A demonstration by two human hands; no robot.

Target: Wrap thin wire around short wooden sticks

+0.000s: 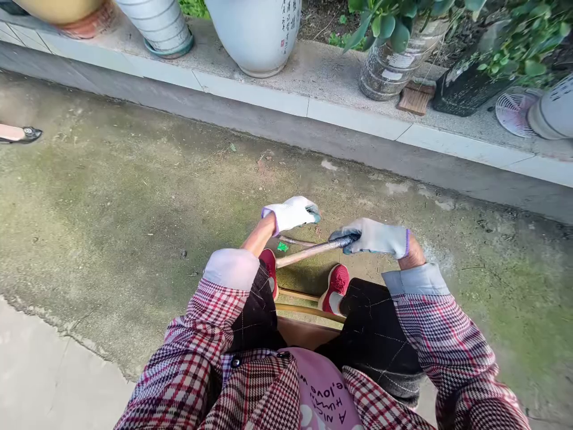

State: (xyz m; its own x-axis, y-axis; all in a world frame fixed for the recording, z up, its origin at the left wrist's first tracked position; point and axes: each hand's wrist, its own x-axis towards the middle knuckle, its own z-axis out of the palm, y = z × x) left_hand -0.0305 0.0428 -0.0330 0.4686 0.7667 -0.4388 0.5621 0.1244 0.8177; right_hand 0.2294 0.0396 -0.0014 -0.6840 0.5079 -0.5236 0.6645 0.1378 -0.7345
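Note:
My right hand (373, 236), in a white glove with a dark palm, is wrapped round the black-bound end of a pale wooden stick (307, 255). The stick slants down to the left, across the gap between my feet. My left hand (293, 215), gloved the same way, is a little left of it, above the ground. Its fingers curl downward and look closed; what they hold, if anything, is hidden. Below that hand runs a thin, darker rod (296, 241), partly covered by the stick. A small green scrap (283, 246) is near my left shoe (270, 270).
Wooden bars (308, 309) run between my legs and my right shoe (335, 286). Ahead, a tiled ledge (286, 103) carries a white pot (255, 36), a ribbed pot (156, 27), a dark planter (461, 89) and plants. Another person's shoe (29, 135) is at far left on the mossy concrete.

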